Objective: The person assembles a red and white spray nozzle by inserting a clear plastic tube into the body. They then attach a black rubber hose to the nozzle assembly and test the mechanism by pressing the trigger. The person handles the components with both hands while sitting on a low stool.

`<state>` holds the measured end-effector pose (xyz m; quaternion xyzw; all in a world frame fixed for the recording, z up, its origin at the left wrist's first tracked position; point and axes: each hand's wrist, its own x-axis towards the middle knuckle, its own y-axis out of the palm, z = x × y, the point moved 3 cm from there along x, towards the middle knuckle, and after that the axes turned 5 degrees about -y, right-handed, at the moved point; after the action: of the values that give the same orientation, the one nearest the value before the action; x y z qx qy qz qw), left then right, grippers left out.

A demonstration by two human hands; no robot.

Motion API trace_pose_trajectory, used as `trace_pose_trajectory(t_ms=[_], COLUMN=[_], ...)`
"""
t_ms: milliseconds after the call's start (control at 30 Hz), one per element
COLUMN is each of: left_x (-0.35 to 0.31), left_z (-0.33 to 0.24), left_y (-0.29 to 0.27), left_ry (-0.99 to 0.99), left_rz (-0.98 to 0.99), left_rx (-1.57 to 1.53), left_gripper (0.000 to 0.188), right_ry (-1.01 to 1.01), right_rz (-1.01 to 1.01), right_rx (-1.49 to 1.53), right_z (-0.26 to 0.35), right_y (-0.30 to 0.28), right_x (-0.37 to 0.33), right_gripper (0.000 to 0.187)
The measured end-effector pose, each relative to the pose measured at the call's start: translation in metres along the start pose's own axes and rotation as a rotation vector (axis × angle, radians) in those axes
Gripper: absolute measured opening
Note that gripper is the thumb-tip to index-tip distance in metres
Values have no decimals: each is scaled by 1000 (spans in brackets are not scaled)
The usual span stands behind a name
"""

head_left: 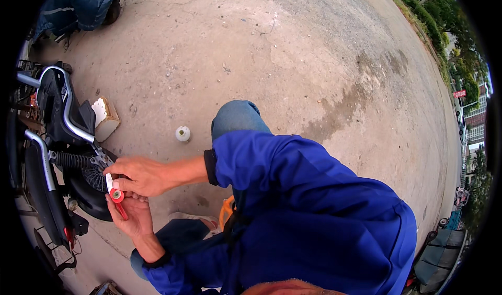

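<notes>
"Two hands busy?"

"Yes: my right hand [142, 176] pinches the red-and-white piece [117, 195], my left hand [137, 219] grasping it below, near the wheel [88, 196]."

"How far along?"

"Held, not set down; what's finished or left, I can't tell."

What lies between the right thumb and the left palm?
The head view shows a small red-and-white object there, held by the right hand against the left hand.
</notes>
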<state>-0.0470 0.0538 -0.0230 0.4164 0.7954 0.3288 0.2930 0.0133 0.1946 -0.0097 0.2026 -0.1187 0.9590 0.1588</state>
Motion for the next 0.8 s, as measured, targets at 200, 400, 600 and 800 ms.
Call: trace_pose_trajectory(t_ms=[200, 400, 600, 800], left_x=[2, 1, 6, 8], left_z=[-2, 3, 1, -2], left_y=[-19, -13, -28, -42], left_ry=[-53, -11, -12, 37], left_rz=[158, -99, -35, -78], left_rx=[0, 102, 143, 174], left_gripper=[44, 45, 47, 49], right_ry=[21, 170, 315, 174], right_rz=[28, 33, -31, -131], right_rx=[90, 315, 426, 71], right_z=[2, 5, 1, 8], right_y=[-3, -2, -4, -12], right_x=[-1, 0, -1, -6], right_gripper=[46, 39, 39, 62])
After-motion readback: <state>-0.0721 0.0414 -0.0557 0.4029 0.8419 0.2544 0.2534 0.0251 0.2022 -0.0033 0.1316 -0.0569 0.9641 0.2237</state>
